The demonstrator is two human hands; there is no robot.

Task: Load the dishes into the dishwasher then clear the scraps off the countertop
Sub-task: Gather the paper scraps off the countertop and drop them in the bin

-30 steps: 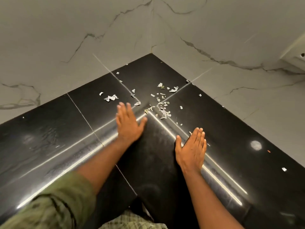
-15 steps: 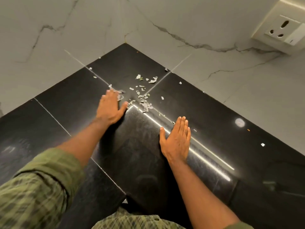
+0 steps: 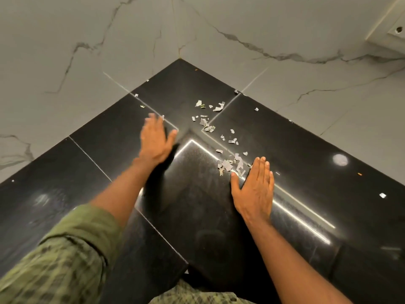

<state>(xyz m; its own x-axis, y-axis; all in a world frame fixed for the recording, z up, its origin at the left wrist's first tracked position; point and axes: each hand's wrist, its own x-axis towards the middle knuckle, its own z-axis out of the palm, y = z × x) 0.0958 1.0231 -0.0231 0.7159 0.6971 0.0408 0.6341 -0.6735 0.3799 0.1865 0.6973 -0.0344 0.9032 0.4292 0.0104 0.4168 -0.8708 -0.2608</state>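
Observation:
Several pale paper-like scraps [image 3: 228,165] lie scattered on the black polished countertop [image 3: 87,163] near its inner corner. More scraps [image 3: 207,126] sit further back toward the wall. My left hand [image 3: 155,139] lies flat, fingers straight, on the counter to the left of the scraps and is motion-blurred. My right hand [image 3: 255,187] rests flat with straight fingers, its fingertips and thumb right beside the nearest heap of scraps. Neither hand holds anything.
White marble-veined walls [image 3: 285,29] meet in a corner behind the counter. A wall socket [image 3: 392,34] shows at the top right. Stray bits [image 3: 382,195] lie far right on the counter. The counter's front edge is just before my body.
A heap of scraps now lies by my right hand's fingertips, where few lay before. My left hand, which was against the scraps, is now apart from them. The camera view shifted.

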